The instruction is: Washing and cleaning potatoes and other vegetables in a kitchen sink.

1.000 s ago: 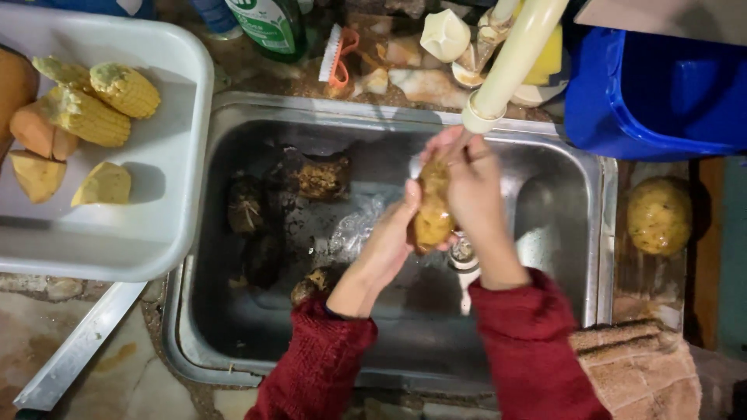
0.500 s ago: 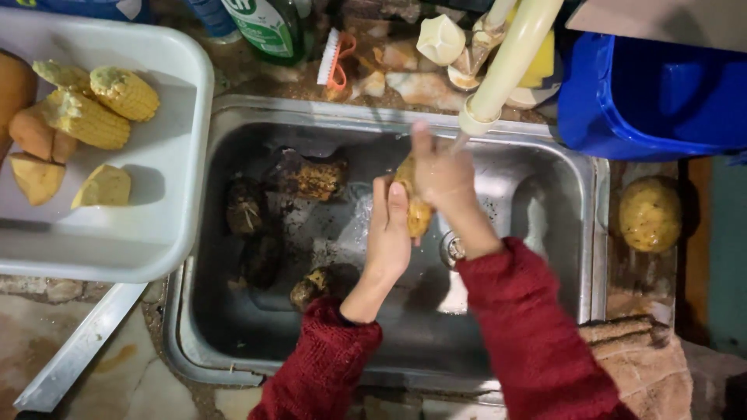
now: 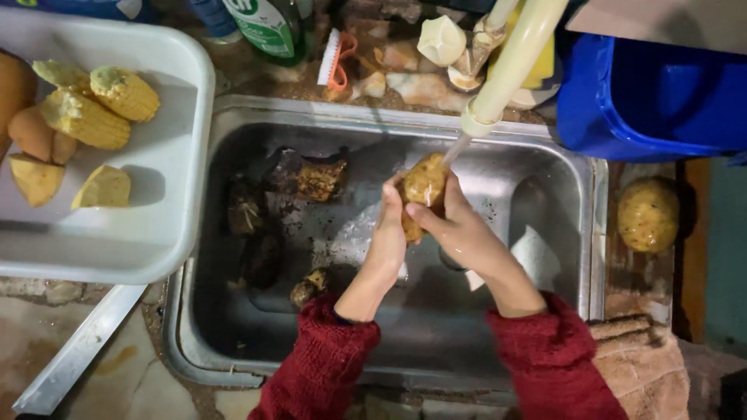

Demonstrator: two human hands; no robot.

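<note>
Hands together over the sink (image 3: 233, 342), both wrapped around one yellowish potato (image 3: 424, 185). Right hand (image 3: 459, 229) cupping it from below and the side, fingers closed on it; left hand (image 3: 389, 233) pressed flat against its near face, fingers curled round. Held right under the cream tap spout (image 3: 510, 66), thin stream of water (image 3: 459, 148) striking its top. Half a second back, held lower in the basin with the left hand rubbing along it; now lifted up and into the stream, so by the look of it rubbing giving way to rinsing, and the skin already looking cleaner and paler. Below, in the basin, several dark, still muddy lumps (image 3: 307, 179) lying apart from the hands. Farther out: white tray (image 3: 156, 233) on the left with corn cobs (image 3: 101, 105) and cut yellow pieces (image 3: 101, 187); a washed round one (image 3: 647, 214) on the ledge to the right; blue tub (image 3: 646, 101) behind it; orange scrubbing brush (image 3: 336, 61) and green bottle (image 3: 272, 27) by the back wall.
</note>
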